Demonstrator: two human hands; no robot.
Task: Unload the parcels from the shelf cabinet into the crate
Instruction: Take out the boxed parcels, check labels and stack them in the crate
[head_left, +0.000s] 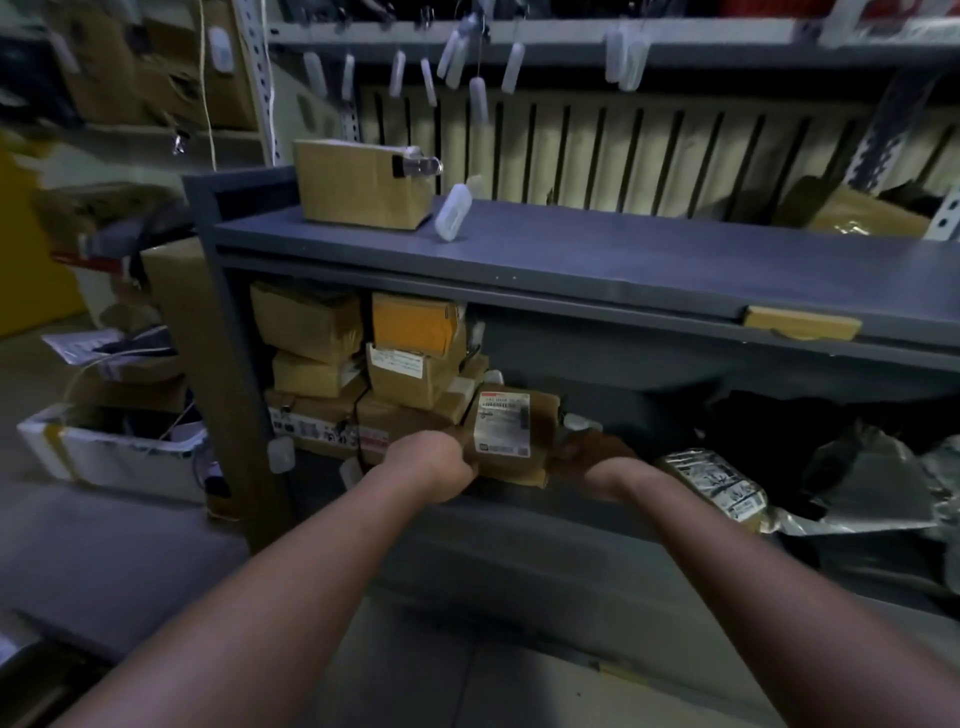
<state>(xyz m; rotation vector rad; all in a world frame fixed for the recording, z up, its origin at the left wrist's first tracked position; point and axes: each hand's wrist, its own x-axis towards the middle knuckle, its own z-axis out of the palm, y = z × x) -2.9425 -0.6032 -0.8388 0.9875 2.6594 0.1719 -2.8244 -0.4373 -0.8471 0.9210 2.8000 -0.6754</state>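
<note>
1. Your left hand (439, 462) grips the left end of the brown labelled parcel (506, 431), fingers curled round its edge.
2. Your right hand (597, 460) meets the parcel's right end. Shadow and blur hide its fingers, so its grip cannot be told.
3. The parcel sits at the front of the lower shelf of the cabinet (571, 249), just right of the stacked boxes (363, 364).
4. The shelf's far right is too dark to read.

Dim light. Ribbed cream panel (623, 156) behind; grey rack shelf (727, 52) overhead (white tags (478, 98) hanging); pale tiled floor (519, 691).
</note>
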